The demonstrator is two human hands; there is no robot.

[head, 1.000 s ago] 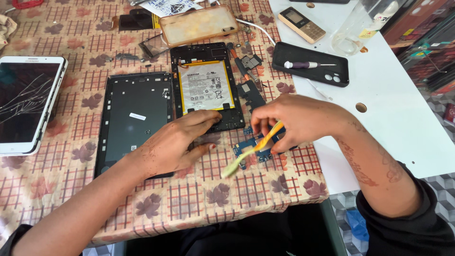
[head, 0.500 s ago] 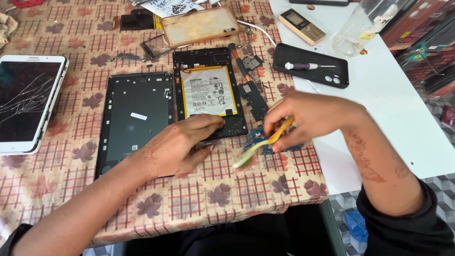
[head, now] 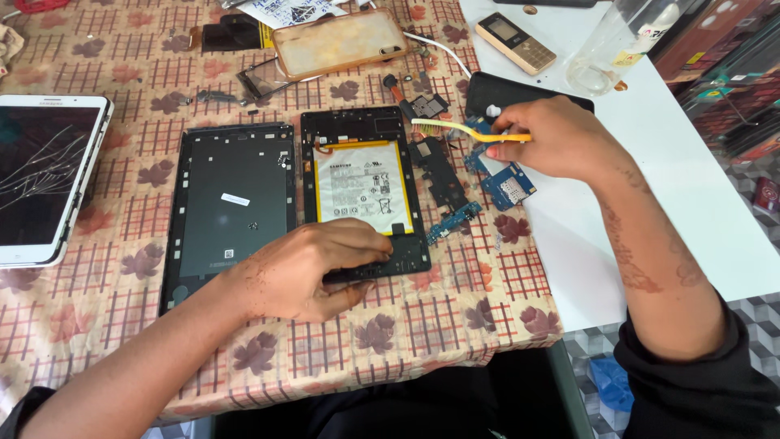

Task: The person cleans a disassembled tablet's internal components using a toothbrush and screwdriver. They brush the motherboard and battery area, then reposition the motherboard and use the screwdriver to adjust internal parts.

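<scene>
I'm seeing the left hand (head: 313, 272) pressing flat, fingers spread, on the tablet frame's (head: 361, 191) lower edge. The right hand (head: 552, 138) is pinching a yellow toothbrush (head: 463, 130) (bristles toward the frame) above the blue board (head: 508, 185).

A small phone and tablet repair workshop: the counter (head: 106, 325), under a leaf-patterned checked cloth, carries an opened tablet (head: 361, 195) with its battery bare, a detached back cover (head: 231, 203), a tablet with a cracked screen (head: 45, 175), loose blue circuit boards (head: 508, 185), a phone case (head: 337, 41) and a small keypad phone (head: 514, 41)
</scene>
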